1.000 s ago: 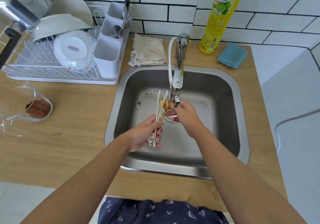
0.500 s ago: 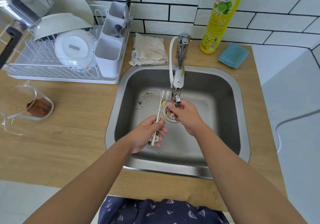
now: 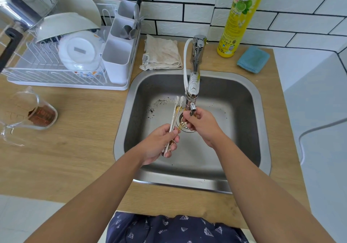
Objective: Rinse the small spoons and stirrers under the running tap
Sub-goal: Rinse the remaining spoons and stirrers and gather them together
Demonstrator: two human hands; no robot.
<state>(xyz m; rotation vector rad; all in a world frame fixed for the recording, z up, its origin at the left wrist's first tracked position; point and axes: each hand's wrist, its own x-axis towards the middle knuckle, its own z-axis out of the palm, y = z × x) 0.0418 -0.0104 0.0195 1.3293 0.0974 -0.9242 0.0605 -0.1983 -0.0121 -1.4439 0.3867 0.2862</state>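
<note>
Our left hand (image 3: 159,143) has its fingers curled tight around the lower ends of a small bundle — two white stirrers (image 3: 175,115) and the gold spoons (image 3: 181,125) — with the thumb pressed across them. The white stirrers fan up toward 12 o'clock, their small paddle tips just left of the tap nozzle (image 3: 192,107). Our right hand (image 3: 201,124) sits at 2 o'clock from the left, fingers closed over the upper ends of the gold spoons directly beneath the nozzle; we cannot tell how many spoons it covers. Whether water is flowing we cannot make out.

Both hands hover over the drain (image 3: 185,128) in the middle of the steel sink (image 3: 244,130). Dark specks (image 3: 158,104) lie on the basin floor at 10 o'clock from the drain.

On the wooden counter (image 3: 75,148), a folded cloth (image 3: 162,54) lies at 11 o'clock behind the sink, a yellow dish-soap bottle (image 3: 238,21) at 1 o'clock with a blue sponge (image 3: 252,59) beside it. At 9 to 10 o'clock stands a white dish rack (image 3: 62,68) — bowls, plate, cutlery caddy (image 3: 118,62) — and nearer us a glass measuring cup (image 3: 28,115) on its side.
</note>
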